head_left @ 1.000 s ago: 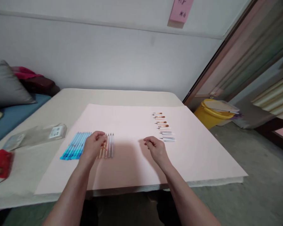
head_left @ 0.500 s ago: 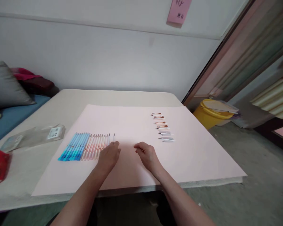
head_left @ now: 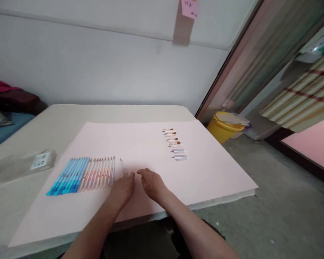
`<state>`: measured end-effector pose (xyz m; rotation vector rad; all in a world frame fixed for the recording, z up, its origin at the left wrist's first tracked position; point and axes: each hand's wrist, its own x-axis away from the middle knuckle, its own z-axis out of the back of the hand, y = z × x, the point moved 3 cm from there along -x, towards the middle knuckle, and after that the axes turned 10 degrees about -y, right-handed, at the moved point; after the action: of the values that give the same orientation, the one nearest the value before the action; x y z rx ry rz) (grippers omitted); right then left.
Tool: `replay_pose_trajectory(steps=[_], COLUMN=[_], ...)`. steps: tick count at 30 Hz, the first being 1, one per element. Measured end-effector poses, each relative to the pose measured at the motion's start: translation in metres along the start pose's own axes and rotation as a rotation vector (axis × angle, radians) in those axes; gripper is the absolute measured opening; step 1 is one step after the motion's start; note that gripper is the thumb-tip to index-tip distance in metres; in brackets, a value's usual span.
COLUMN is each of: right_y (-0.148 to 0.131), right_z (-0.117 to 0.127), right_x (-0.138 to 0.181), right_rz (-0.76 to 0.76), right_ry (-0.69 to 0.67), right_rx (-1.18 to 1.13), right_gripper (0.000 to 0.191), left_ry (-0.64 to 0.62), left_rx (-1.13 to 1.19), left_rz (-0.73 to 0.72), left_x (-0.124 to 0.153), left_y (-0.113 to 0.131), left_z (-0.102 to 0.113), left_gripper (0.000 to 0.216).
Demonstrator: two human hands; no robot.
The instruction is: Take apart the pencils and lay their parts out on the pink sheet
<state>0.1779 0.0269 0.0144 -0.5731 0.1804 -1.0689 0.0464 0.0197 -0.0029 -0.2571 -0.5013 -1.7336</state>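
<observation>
At lower centre, the left hand has its grip around the near part of a pen — probably to spare its tip, aimed up-frame like the lower-left row; right hand — can't tell.

Pale panelled wall, pink note, grey floor, yellow bucket, striped curtain

Your left hand hid the lower end of 1 pale pen, so whether you gripped it could not be made out. The left edge cut off the plastic bag, whose label was too small to read. The top edge cropped the pink note; the bottom edge, your 2 forearms.
</observation>
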Motion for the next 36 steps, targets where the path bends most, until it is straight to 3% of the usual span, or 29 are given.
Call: replay_pose_trajectory(steps=[9,13,16,19,22,25,31,33,36], right_y=[-0.002,-0.004,-0.010,-0.020,-0.028,-0.030,-0.015,-0.012,-0.007], right_z=[-0.011,-0.020,-0.025,-0.029,-0.036,-0.041,-0.033,-0.025,-0.010], right_x=[-0.005,-0.009,-0.009,-0.007,-0.008,-0.012,-0.021,-0.022,-0.023], right_rz=[0.014,-0.002,-0.025,0.024,0.117,0.168,0.035,0.012,-0.007], right_ry=[0.003,-0.016,-0.002,0.007,-0.051,-0.107,-0.116,-0.052,0.111], right_rx=[-0.189,-0.047,0.143,0.238,0.272,0.302,0.277,0.208,-0.042], right_gripper=[0.047,0.034,0.032,0.037,0.031,0.024,0.026,0.027,0.021], left_ry=[0.031,-0.039,0.107,0.422,0.606,0.621,0.445,0.357,0.289], left_rx=[0.176,0.177,0.220,0.366,0.597,0.934,1.899,2.113,2.258], left_rz=[0.004,-0.063,0.070,0.144,0.157,0.118,-0.018,0.043,0.203], left_x=[-0.012,-0.007,0.004,0.018,0.027,0.028,0.018,0.014,0.010], left_y=[-0.003,0.001,-0.008,-0.024,-0.040,-0.048,-0.046,-0.046,-0.042], left_z=[0.007,0.011,0.031,0.057,0.068,0.066,0.046,0.038,0.024], left_gripper=[0.023,0.022,0.026,0.024,0.020,0.015,0.017,0.013,0.008])
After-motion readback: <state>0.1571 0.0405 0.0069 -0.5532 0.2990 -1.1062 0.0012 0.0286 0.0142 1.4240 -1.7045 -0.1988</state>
